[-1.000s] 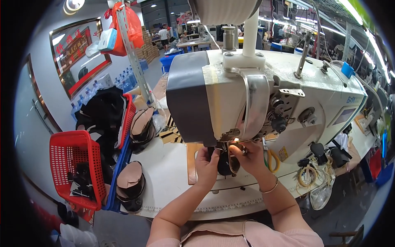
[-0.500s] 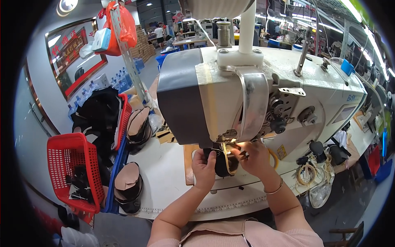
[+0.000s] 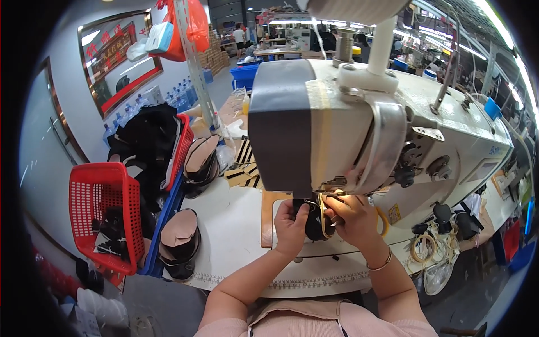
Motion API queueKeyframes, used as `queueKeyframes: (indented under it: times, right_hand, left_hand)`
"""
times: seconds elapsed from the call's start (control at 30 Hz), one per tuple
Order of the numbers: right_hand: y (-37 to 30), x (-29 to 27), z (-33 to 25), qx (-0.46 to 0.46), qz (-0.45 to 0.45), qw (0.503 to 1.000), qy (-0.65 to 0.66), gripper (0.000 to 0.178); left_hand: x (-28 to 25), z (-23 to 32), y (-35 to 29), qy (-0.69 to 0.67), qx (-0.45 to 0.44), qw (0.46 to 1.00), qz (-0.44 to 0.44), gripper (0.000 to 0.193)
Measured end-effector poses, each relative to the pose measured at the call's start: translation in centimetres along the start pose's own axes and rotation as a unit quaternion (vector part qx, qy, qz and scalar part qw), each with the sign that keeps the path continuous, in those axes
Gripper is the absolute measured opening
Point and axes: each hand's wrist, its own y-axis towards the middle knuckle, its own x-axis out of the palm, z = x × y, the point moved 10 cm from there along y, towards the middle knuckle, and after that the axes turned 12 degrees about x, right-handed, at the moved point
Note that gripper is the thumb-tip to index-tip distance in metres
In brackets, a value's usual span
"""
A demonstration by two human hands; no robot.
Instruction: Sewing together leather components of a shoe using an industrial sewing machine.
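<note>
Under the needle area of a large white and grey sewing machine lies a black shoe upper with a pale yellowish edge. My left hand pinches its left side between thumb and fingers. On the other side, my right hand is closed on the upper's pale edge, with its fingertips close to the needle. A lamp lights this spot brightly. The machine head and my fingers hide the needle and part of the upper.
Left on the white table stand black shoe uppers with beige linings. Beyond the table edge are a red basket with black scraps and a pile of black pieces. Striped pieces lie behind; tape rolls lie at the right.
My view has turned a little left, so the machine and table sit farther right in the picture. Both hands stay on the upper, and my right fingers have shifted slightly along its edge.
</note>
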Motion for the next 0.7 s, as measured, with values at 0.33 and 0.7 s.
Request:
queueKeyframes:
  times: [0.33,0.7]
  right_hand:
    - [0.4,0.4,0.1,0.012,-0.019,1.000,0.008,0.029]
    - [-2.0,-3.8,3.6,0.147,0.190,0.944,0.224,0.021]
  left_hand:
    - [0.0,0.2,0.8,0.035,-0.020,0.999,-0.018,0.010]
    - [0.5,-3.9,-6.0,-0.182,-0.246,0.950,-0.062,0.028]
